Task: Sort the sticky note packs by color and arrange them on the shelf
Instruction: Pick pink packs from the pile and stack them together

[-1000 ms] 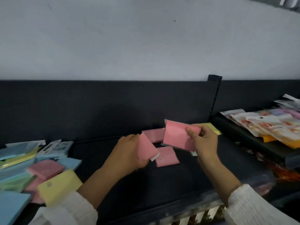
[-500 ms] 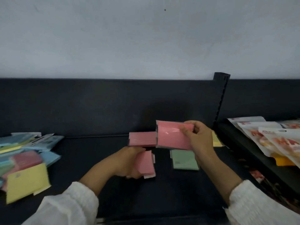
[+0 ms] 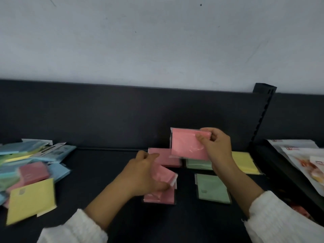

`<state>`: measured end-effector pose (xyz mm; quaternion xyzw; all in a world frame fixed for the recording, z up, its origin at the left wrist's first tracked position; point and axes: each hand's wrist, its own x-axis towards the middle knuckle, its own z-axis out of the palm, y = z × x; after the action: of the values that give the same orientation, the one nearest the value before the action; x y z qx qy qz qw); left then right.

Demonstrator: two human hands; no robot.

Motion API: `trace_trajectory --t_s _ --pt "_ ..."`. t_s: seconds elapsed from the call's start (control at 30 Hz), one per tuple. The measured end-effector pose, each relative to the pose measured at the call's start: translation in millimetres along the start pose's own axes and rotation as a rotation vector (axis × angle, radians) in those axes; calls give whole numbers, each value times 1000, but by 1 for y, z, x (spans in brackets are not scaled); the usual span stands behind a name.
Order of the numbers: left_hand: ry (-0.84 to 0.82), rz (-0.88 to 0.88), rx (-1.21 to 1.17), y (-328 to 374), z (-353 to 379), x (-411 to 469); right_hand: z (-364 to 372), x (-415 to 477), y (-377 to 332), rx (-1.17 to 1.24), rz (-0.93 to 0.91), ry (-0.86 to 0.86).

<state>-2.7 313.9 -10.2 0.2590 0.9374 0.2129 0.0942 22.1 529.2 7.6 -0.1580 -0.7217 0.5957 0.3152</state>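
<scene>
Both closed: right grip (image 3: 217,149) pinches raised pink pack (image 3: 185,146), left grip (image 3: 145,174) clutches lower pink pack (image 3: 164,172).

A pink pack (image 3: 187,146) is pinched by the right hand (image 3: 217,151) and held up above the shelf (image 3: 105,172). A second pink pack (image 3: 164,173), tilted, is gripped by the left hand (image 3: 145,174) just over a third pink pack (image 3: 159,197) lying flat. A fourth pink pack (image 3: 163,157) is seen flat between the hands, farther back. A green pack (image 3: 212,189) is laid below the right wrist, a second green pack (image 3: 198,163) behind it, and a yellow pack (image 3: 244,162) just right of the right hand. A mixed pile (image 3: 26,172) is spread well left of the left hand.
</scene>
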Motion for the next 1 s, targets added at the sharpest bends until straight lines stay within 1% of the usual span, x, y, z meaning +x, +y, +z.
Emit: trace_trajectory --t_s 0.1,0.17,0.23,0.3,0.4,0.47,0.53,0.6,0.67,0.83,0.9,1.0 --pt "-14 -69 204 8 11 4 14 12 0 -7 33 7" --pt "-34 -135 279 11 21 6 26 18 3 -35 70 -11" --pt "12 -174 314 13 27 7 37 22 7 -59 115 -35" --pt "52 -165 343 13 28 8 49 25 9 -70 153 -69" --pt "38 -108 367 7 23 8 65 29 17 -88 212 -105" --pt "30 -83 344 0 17 6 75 32 23 -121 259 -128" --pt "51 -73 306 -7 9 5 82 34 32 -164 269 -134" --pt "89 -71 273 -15 3 5 86 35 39 -285 226 -152" --pt "111 -85 255 -22 0 6 86 33 44 -481 142 -182" --pt "101 -100 250 -29 -2 7 87 26 54 -899 -98 -144" --pt "115 -112 253 -31 -4 4 85 25 56 -941 -162 -126" --pt "167 -140 249 -35 -11 -4 81 20 52 -888 -234 -101"
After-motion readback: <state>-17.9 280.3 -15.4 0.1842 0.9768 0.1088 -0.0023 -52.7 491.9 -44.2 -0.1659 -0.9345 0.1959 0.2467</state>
